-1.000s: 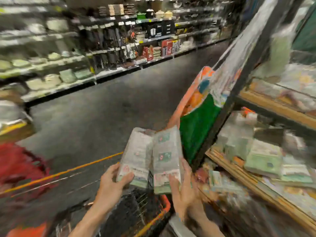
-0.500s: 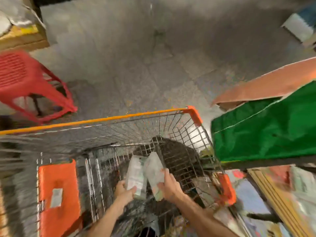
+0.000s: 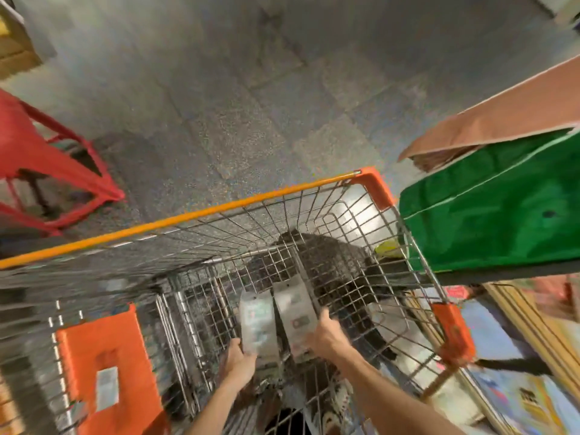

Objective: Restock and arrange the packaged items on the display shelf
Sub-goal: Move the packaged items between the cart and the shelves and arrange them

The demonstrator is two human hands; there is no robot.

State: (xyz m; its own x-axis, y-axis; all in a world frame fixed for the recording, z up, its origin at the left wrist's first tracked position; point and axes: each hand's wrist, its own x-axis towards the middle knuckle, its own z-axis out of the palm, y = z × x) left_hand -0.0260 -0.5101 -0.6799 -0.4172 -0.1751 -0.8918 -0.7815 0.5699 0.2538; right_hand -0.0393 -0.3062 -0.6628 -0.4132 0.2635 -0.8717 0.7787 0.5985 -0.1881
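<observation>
Two bare hands reach down into one wire trolley, and each has hold of one flat, pale packet, so two packets in all. The left grip is curled round the bottom end of the left packet. The right grip is closed on the lower right edge of the right packet, with the thumb lying up along that edge. The two packets stand side by side, long ends pointing away from the person, inside the trolley basket and below its rim. Whether they rest on the wire bottom cannot be told through the blur. The trolley has one orange top rail, two orange corner caps in view on its right side, and one orange flap at the near left. One red plastic stool stands on the grey floor to the left, apart from the trolley. To the right, one green sheet hangs just beside the basket, with one brown sheet above it. One wooden-edged shelf shows at the lower right, its goods too blurred to count.
</observation>
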